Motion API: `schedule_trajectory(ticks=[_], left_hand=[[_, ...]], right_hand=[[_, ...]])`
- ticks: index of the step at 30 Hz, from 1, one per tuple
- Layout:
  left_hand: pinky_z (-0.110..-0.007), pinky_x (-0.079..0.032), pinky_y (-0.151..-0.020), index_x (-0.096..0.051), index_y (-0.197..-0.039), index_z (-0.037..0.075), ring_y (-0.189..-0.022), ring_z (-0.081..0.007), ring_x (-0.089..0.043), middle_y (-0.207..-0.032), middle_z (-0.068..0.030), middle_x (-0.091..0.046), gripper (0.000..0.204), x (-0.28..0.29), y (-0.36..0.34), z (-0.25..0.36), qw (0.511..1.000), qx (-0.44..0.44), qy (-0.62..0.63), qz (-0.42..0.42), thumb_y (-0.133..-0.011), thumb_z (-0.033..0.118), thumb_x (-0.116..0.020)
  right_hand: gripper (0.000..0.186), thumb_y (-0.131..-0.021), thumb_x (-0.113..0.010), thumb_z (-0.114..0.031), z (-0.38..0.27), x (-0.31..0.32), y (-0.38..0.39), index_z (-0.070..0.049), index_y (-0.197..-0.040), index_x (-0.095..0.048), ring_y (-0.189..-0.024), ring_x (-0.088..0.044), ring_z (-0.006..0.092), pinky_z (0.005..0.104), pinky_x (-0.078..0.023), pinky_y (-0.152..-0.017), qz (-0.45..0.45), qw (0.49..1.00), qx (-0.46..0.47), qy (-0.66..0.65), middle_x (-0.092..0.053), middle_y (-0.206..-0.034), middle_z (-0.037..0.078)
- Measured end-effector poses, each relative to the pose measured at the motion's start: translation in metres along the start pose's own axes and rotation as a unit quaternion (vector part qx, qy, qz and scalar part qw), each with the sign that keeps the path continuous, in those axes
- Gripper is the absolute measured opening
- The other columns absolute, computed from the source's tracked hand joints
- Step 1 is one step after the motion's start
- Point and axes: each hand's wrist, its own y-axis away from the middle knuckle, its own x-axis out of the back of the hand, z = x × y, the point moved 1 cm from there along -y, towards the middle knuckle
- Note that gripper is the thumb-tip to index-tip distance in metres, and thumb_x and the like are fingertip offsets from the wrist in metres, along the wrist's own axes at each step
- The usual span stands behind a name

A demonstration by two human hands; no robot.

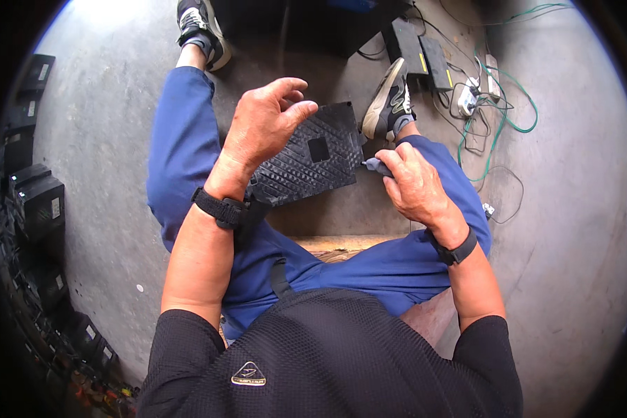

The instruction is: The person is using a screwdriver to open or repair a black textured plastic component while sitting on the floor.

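1. Working at a black ribbed panel (285,174), positioned between the spread legs (177,139) and just beside the right shoe (390,104). Can't make out what supports it.
2. Gripping a small grey tool (378,166) in the right hand (412,181), with fingers curled round the handle. Pointing its tip at the panel's right edge; can't tell if touching or just short.
3. Holding nothing visible in the left hand (275,115), with fingers loosely bent and thumb apart, over the panel's upper left part. Can't confirm contact.
4. Can count as done: panel within reach, tool in grip, tip brought up by the edge.
5. Would judge the tool work as under way, not finished, going by the tip's position. Can't size up what's left; can't separate worked from unworked edge here.
6. Can see a dark square area (318,149) inside the panel. Can't tell if cut through or recessed, so can't log as progress.
7. Can also see black boxes (38,202) along the left, well apart from the panel. Can't read finished or waiting from those.
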Motion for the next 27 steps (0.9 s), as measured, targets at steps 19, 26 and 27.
schedule_trajectory(ticks=[19,26,27], left_hand=[[-0.03,-0.059,-0.082,-0.07,-0.123,-0.001,-0.092,-0.016,-0.074,-0.103,-0.0122,-0.078,0.035,0.0,0.002,-0.004,1.0,0.003,-0.004,0.006,-0.093,0.015,-0.079],[-0.03,-0.059,-0.082,-0.07,-0.122,-0.002,-0.092,-0.0158,-0.074,-0.103,-0.0123,-0.078,0.034,0.001,0.003,-0.003,1.0,0.006,0.005,0.007,-0.094,0.015,-0.078],[-0.03,-0.059,-0.082,-0.07,-0.122,-0.002,-0.092,-0.0158,-0.074,-0.103,-0.0123,-0.078,0.034,0.002,0.003,-0.004,1.0,0.007,0.005,0.007,-0.094,0.015,-0.078]], right_hand=[[0.035,-0.088,-0.075,-0.013,0.003,-0.011,0.004,-0.011,-0.117,-0.058,-0.085,-0.063,0.036,0.0499,-0.053,-0.073,-0.009,0.999,-0.04,0.003,-0.056,-0.093,0.013],[0.038,-0.086,-0.079,-0.019,0.003,-0.004,0.002,-0.011,-0.117,-0.058,-0.087,-0.063,0.0365,0.0478,-0.053,-0.072,0.037,0.997,0.002,-0.067,-0.058,-0.096,0.013],[0.04,-0.085,-0.08,-0.019,0.0,-0.002,0.003,-0.011,-0.117,-0.058,-0.088,-0.063,0.0368,0.0477,-0.053,-0.073,0.027,0.999,-0.006,-0.021,-0.058,-0.097,0.013]])
